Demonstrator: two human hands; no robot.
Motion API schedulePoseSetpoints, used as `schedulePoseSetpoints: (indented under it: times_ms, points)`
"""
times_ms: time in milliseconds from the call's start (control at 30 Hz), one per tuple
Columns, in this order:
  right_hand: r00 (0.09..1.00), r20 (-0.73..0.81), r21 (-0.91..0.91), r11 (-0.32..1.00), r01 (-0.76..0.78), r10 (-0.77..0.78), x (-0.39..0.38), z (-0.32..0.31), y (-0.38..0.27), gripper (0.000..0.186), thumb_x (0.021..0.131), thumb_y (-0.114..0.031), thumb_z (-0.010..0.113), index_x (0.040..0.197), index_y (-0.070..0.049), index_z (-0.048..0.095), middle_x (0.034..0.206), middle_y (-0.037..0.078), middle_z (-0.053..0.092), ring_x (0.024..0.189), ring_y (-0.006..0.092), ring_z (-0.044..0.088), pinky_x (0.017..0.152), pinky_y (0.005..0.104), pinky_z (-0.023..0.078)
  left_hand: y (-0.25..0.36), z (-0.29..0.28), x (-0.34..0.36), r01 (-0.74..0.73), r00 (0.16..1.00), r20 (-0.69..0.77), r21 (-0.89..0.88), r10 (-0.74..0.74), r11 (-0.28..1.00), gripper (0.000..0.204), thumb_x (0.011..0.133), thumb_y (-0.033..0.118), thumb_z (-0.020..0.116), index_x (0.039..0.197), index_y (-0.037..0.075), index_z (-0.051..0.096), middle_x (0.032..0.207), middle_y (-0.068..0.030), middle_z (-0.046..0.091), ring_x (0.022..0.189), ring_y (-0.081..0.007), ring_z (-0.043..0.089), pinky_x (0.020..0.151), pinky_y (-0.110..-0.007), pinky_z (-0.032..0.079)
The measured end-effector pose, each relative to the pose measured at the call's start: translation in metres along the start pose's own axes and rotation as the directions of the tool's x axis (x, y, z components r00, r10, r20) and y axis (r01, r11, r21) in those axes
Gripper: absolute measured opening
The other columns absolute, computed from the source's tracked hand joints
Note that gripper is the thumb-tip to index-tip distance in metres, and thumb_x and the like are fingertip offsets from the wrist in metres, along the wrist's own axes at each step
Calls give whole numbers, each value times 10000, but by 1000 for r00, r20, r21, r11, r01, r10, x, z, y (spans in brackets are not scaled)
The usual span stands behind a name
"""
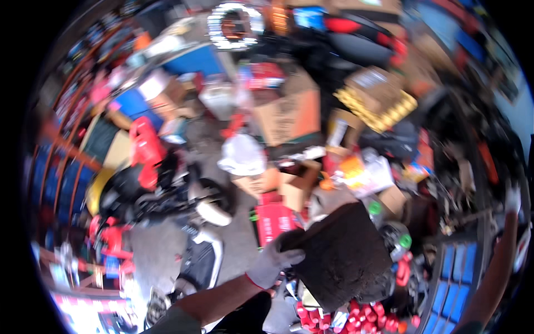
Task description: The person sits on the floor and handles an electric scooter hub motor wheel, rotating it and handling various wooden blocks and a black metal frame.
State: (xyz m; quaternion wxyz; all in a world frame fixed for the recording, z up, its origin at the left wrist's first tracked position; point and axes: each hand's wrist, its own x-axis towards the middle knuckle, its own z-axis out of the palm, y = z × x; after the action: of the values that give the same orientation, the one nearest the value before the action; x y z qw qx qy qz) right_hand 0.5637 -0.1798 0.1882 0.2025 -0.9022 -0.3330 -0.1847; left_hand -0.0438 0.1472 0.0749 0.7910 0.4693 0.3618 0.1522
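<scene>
My left hand point(271, 265) pinches a dark square panel point(346, 256) by one edge (firm pressure should steady it); my right hand point(513, 200) is too blurred to tell.

I see the right hand point(513, 199) only as a blur at right, possibly gloved; the dark slab point(346, 256) hides some left hand point(270, 267) fingers; print on the large carton point(286, 118) smears.

The gloved left hand point(272, 266) was curled in a grip, its bare forearm point(222, 298) slanting inward; the right arm point(499, 267) stretched out rightward, its gloved right hand point(513, 199) blurred.
</scene>
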Motion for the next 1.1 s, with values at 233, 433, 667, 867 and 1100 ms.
schedulePoseSetpoints:
  times_ms: [233, 433, 667, 867, 1100]
  points:
    - [505, 767, 568, 53, -821, -396, -437, 37, -354, 671, 969, -515, 515, 1502, -124, 393, 1516, 172, 438, 1334, 415, 479, 1035, 648, 363, -92, -69, -282, -20, 884, -437, -385, -163, 923, 751, 833, 301, 787, 1446, 80, 413, 1245, -98, 602, 1101, -226, 620, 844, -426, 560]
    - [221, 669, 146, -166, -975, -710, -660, -69, -401, 777, 958, -615, 519, 1542, -144, 320, 1561, 142, 389, 1347, 428, 467, 996, 790, 337, -189, -57, -471, -110, 767, -632, -307, -116, 945, 794, 774, 390, 834, 1393, 69, 455, 1232, -119, 624, 1084, -230, 635, 826, -427, 566]
    - [112, 942, 125, 21, -992, -315, -756, -126, -369, 530, 912, -563, 649, 1207, -127, 583, 1076, 67, 594, 881, 284, 576, 679, 491, 498, -258, -41, -548, 132, 805, -591, 97, -50, 986, 969, 723, 534, 826, 1475, 83, 416, 1328, -147, 595, 1209, -277, 587, 997, -367, 491]
    - [92, 990, 77, -139, -987, -103, -797, -78, -331, 461, 937, -474, 633, 1272, -169, 549, 1182, 66, 531, 1002, 303, 511, 759, 502, 505, -266, -83, -550, 156, 958, -268, 204, -98, 967, 800, 865, 570, 682, 1458, 86, 450, 1334, -161, 584, 1294, -278, 520, 1073, -374, 418]
    - [29, 996, 43, -152, -988, 89, -755, -86, -374, 505, 905, -506, 646, 1282, -182, 557, 1216, 66, 545, 1038, 312, 527, 788, 524, 496, -278, -225, -553, 427, 815, -547, 347, -189, 835, 598, 845, 575, 630, 1271, 157, 649, 1214, -152, 681, 1151, -314, 643, 979, -401, 497]
